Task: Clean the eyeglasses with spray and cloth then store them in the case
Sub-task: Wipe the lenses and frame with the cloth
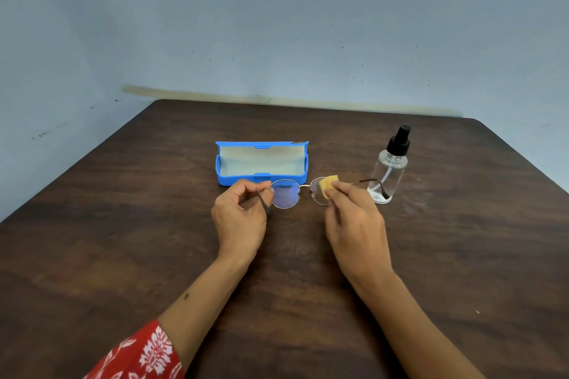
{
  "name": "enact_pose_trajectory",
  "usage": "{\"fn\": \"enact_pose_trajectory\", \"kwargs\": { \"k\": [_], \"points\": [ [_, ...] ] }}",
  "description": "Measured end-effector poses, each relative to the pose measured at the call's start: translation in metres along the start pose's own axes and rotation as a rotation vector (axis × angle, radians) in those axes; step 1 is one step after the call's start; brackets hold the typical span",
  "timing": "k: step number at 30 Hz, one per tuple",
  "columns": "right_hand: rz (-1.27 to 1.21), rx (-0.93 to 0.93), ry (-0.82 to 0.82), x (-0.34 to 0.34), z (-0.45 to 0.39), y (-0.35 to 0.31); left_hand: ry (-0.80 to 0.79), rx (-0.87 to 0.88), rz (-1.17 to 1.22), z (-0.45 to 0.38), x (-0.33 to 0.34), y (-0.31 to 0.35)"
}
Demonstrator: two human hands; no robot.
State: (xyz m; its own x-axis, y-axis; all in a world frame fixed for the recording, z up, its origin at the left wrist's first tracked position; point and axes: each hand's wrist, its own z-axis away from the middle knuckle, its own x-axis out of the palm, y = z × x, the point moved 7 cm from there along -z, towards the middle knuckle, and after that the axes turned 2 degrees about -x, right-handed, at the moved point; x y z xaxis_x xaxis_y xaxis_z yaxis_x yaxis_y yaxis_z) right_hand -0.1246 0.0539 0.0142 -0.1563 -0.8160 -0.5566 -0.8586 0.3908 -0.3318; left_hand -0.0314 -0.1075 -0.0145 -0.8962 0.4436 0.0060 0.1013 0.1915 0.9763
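Observation:
Round thin-framed eyeglasses [286, 195] are held above the table, arms unfolded. My left hand [240, 215] pinches the left edge of the frame near its hinge. My right hand [354, 218] pinches a small folded yellow cloth [328, 184] onto the right lens. A blue eyeglass case [261, 177] lies open just behind the glasses, its pale lining showing. A clear spray bottle [389, 169] with a black nozzle stands upright to the right, close behind the right arm of the glasses.
A dark wooden table [154, 240] carries everything. Its far edge meets a pale blue wall [277, 24]. A red patterned sleeve [144, 354] shows at the lower left.

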Motion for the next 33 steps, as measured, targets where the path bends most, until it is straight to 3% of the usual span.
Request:
{"fn": "enact_pose_trajectory", "kwargs": {
  "k": [3,7,11,16,20,25,30,33],
  "points": [
    [0.008,0.037,0.016,-0.002,0.0,0.003,0.0,-0.002,0.005,0.0,0.001,0.0],
    [-0.001,-0.063,-0.053,0.007,0.003,-0.007,0.002,-0.003,0.005,0.0,0.0,-0.001],
    [0.017,0.052,0.014,-0.003,-0.001,0.006,0.007,-0.01,0.016,0.0,0.001,0.0],
    [0.0,-0.054,-0.051,0.008,0.003,-0.006,0.002,-0.01,0.0,0.0,0.001,-0.001],
    [0.009,0.047,0.015,-0.003,-0.001,0.006,0.013,-0.018,0.017,-0.001,0.0,-0.001],
    [-0.013,-0.059,-0.043,0.008,0.003,-0.006,-0.005,0.005,-0.015,0.0,0.001,0.001],
    [0.01,0.067,0.04,-0.004,-0.001,0.007,-0.001,0.003,-0.016,-0.001,0.001,-0.001],
    [0.012,0.008,0.02,0.001,0.0,-0.001,-0.017,0.024,-0.035,0.0,0.003,-0.001]
  ]
}}
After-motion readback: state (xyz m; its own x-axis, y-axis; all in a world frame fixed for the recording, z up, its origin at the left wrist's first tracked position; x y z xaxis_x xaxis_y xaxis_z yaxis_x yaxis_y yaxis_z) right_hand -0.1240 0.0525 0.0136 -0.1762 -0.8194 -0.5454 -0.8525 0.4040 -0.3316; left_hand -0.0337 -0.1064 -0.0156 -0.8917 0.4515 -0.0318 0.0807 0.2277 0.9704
